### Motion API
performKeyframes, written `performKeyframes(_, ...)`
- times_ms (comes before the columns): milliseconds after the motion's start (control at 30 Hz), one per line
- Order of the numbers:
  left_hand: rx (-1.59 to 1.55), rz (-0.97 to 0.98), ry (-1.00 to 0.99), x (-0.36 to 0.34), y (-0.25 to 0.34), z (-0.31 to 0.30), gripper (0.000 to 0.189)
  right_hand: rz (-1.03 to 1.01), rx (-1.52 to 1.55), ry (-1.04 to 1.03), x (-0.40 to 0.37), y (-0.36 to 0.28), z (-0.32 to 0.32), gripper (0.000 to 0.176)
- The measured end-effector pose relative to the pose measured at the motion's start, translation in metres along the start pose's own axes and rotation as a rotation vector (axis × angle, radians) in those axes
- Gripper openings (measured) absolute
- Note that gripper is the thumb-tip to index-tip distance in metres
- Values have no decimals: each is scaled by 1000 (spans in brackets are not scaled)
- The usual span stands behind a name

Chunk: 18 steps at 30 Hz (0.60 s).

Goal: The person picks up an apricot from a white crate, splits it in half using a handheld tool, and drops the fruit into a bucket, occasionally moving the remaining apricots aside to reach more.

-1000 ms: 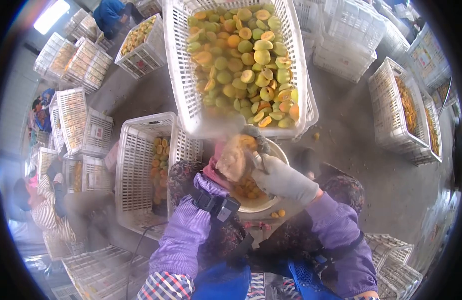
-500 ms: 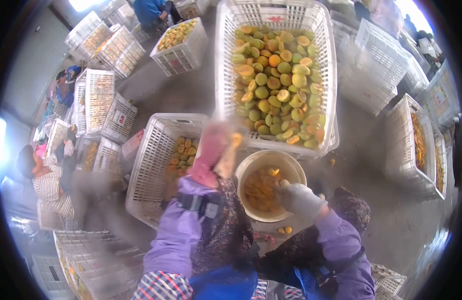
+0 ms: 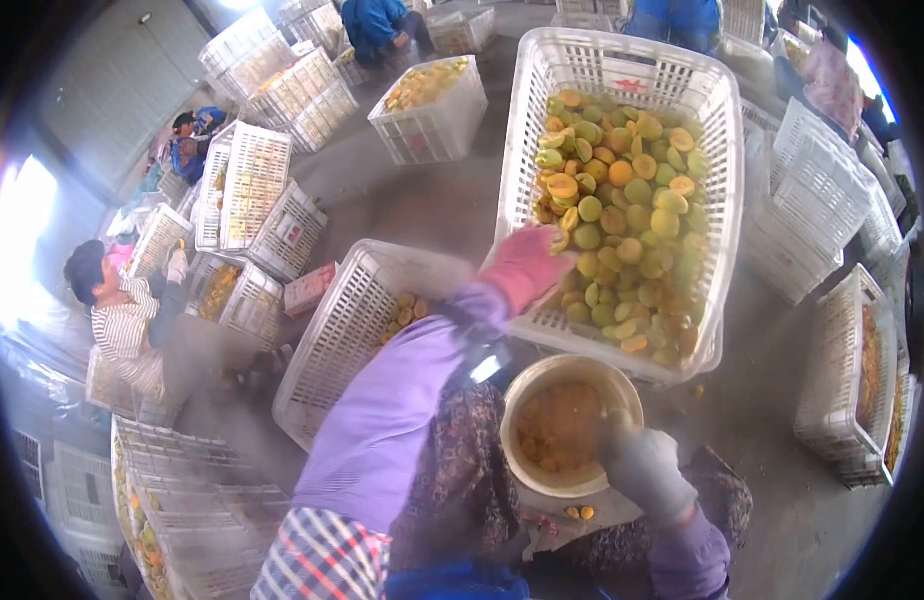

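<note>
The left hand (image 3: 527, 265), in a pink glove, hangs over the near left part of the rim, its fingertips right by the outermost pieces; whether that grip has closed on one I can't tell from here. The halved fruit (image 3: 632, 225) spreads ahead of it and off to its right, so of the two hands the left is plainly the nearer. The pieces are roundish, with no long axis to speak of, but the white crate (image 3: 728, 200) holding them runs lengthways away from the person. The right hand (image 3: 650, 475), in a pale glove, is low at the right side of the pot (image 3: 508, 430), well apart from the crate's fruit; it's too blurred to say how wide its grip is or what it holds. Farther left, under the slant of the sleeve (image 3: 382, 400), stands another crate (image 3: 317, 370) with more pieces inside.
</note>
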<state>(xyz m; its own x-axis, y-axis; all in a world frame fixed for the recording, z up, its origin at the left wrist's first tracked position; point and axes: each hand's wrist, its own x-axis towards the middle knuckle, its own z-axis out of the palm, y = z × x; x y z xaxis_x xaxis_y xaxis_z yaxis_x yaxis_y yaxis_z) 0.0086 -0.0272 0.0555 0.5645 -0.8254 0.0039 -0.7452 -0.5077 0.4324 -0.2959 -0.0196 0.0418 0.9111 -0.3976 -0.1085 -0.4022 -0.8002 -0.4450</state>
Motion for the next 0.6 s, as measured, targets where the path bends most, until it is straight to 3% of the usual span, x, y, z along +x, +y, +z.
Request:
performKeyframes(167, 13, -195, 17, 57, -17, 65, 45, -72, 100, 296, 6, 5, -18, 23)
performKeyframes(267, -101, -222, 121, 73, -34, 82, 39, -13, 9, 317, 10, 13, -16, 23)
performKeyframes(300, -327, -285, 41, 66, -32, 73, 34, 4, 57, 292, 10, 12, -19, 23)
performKeyframes(400, -1180, -220, -141, 25, -22, 44, 42, 40, 171, 301, 15, 5, -33, 25)
performKeyframes(467, -1394, 38, -288, 23, -46, 55, 39, 26, 219, 372, 16, 8, -31, 26)
performKeyframes(533, -1573, -39, -392, -40, 0, 0, 38, -32, 303, 444, 20, 11, -26, 24)
performKeyframes(600, -1718, -66, -430, -82, 11, -13, 38, -41, 423, 449, 24, 13, -21, 29)
